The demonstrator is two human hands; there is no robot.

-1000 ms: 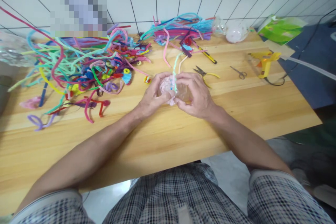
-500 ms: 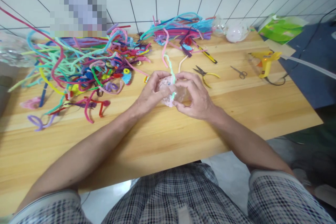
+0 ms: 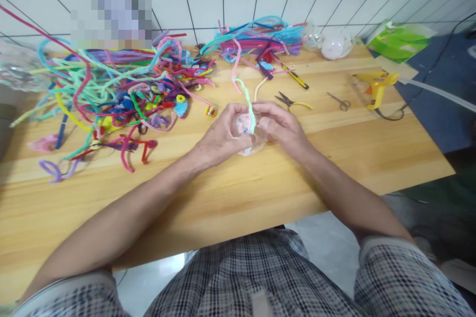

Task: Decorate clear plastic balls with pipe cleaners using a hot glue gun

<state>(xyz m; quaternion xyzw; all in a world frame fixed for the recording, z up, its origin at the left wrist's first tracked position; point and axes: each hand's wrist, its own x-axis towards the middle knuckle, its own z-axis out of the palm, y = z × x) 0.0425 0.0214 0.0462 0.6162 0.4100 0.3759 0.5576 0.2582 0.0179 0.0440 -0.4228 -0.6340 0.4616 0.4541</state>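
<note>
Fingers of my left hand [image 3: 223, 136] and right hand [image 3: 280, 126] are curling around a clear ball [image 3: 246, 147], clasping it between them above the table [image 3: 223, 193], a green strand [image 3: 248, 96] rising from it.

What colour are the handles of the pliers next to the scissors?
The pliers' handles are yellow. You can see them best in the head view.

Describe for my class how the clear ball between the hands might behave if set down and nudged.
The clear ball would probably roll, given its rounded sides, though the green strand sticking out past it might hinder that. Its see-through shell suggests something light, possibly slippery.
</note>
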